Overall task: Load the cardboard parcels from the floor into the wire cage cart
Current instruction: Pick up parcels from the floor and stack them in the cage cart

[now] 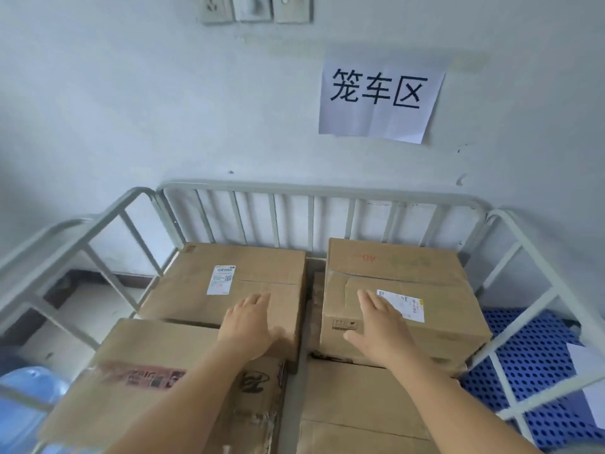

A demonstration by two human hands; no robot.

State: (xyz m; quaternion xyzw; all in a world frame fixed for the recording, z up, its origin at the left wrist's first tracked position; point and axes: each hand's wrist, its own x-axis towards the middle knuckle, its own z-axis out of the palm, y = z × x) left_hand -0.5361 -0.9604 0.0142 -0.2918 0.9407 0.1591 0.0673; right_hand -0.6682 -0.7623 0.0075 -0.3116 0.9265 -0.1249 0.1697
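Several cardboard parcels fill the grey wire cage cart. A back-left parcel carries a white label. A back-right parcel sits higher, with a white and yellow label. A front-left parcel shows red printed tape, and a front-right parcel lies lower. My left hand reaches out flat over the near right corner of the back-left parcel. My right hand lies flat with spread fingers on top of the back-right parcel, beside its label. Neither hand holds anything.
The cart stands against a pale wall with a paper sign and sockets above. A blue perforated plastic pallet lies on the right beyond the cart's side rail. A blue water jug sits at lower left.
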